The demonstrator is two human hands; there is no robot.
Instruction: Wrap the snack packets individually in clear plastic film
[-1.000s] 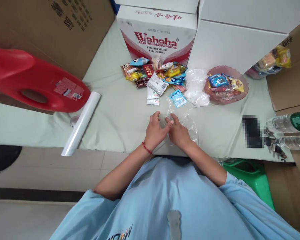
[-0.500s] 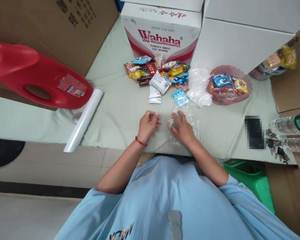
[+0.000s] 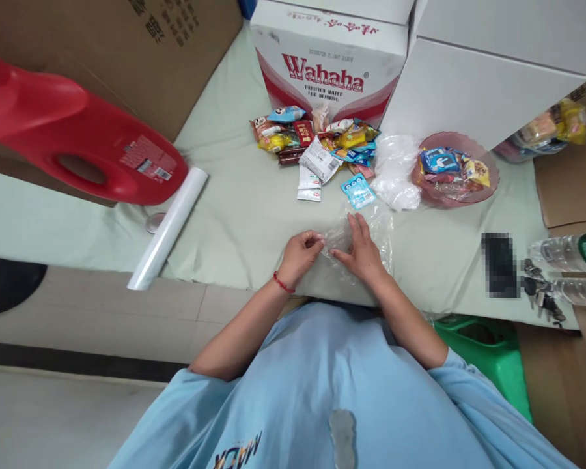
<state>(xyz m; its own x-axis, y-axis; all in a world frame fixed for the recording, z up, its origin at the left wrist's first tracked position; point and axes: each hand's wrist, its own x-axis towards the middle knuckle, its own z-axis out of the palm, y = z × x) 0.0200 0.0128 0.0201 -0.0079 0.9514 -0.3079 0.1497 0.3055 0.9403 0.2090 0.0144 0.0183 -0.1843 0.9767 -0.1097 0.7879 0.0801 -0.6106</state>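
Observation:
A clear plastic bag [image 3: 385, 241] lies crumpled on the pale green cloth near the front edge. With thumb and forefinger, my left hand [image 3: 300, 255] pinches the bag's left side. My right hand [image 3: 364, 256] rests on the bag, thumb and fingers spread apart. Just beyond it is a blue packet [image 3: 358, 191]. A pile of wrapped snacks [image 3: 350, 139] sits farther back, with white sachets [image 3: 309, 182] at its front. To its right are a bundle of thin white plastic bags [image 3: 395, 170] and a pink bowl [image 3: 491, 185] of wrapped snacks.
A red jug [image 3: 97, 140] and a white roll [image 3: 168, 228] are at the left. Behind the snacks stands a Wahaha carton [image 3: 329, 71]. On the right lie a blurred-out dark object [image 3: 500, 265], keys [image 3: 542, 296] and plastic bottles [image 3: 559, 251]. A green bin [image 3: 505, 365] stands below the edge.
My left hand has come right, to the bag, and now pinches it; the plastic is drawn out between both hands. The view has shifted slightly.

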